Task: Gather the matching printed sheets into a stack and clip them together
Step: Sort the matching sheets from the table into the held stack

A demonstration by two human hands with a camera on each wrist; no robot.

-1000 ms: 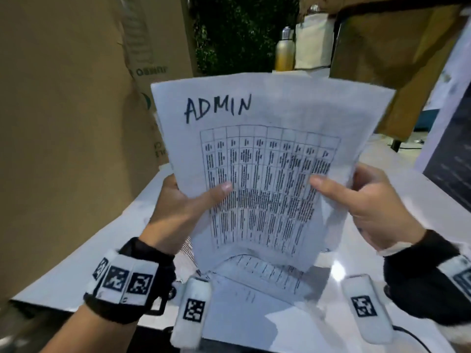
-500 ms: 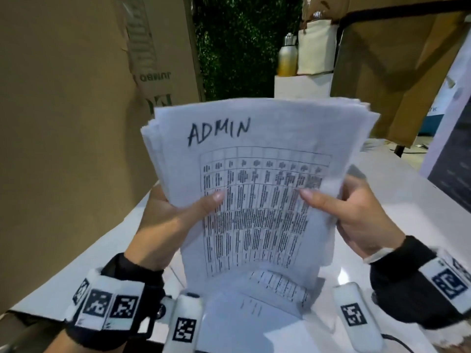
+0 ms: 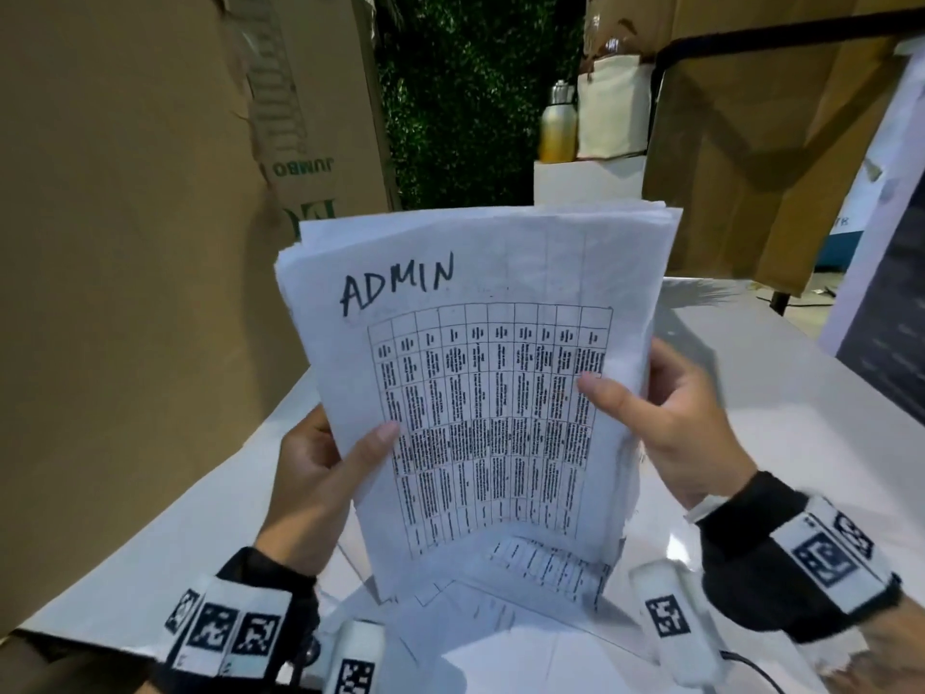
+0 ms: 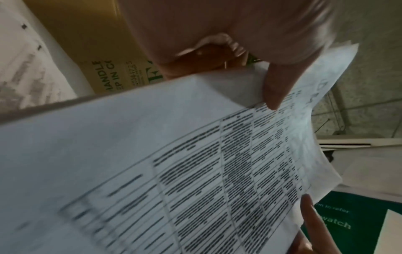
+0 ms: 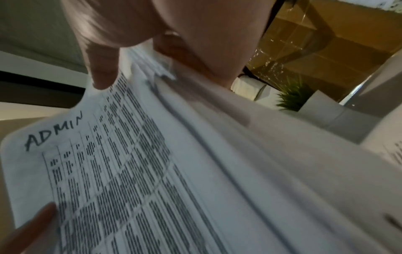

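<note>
Upright stack headed "ADMIN" over printed table.

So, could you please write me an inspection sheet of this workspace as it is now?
Surface: white table, glossy.
Job's things: stack of sheets marked ADMIN, held upright, bottom edge on the table; top edges uneven. No clip seen.
Clutter: loose printed sheets lying flat under the stack.
Grips: left hand and right hand each pinch one side of the stack, thumbs in front.
Cables: black cable near the right wrist.
Surroundings: cardboard boxes, bottle, green hedge wall.
</note>
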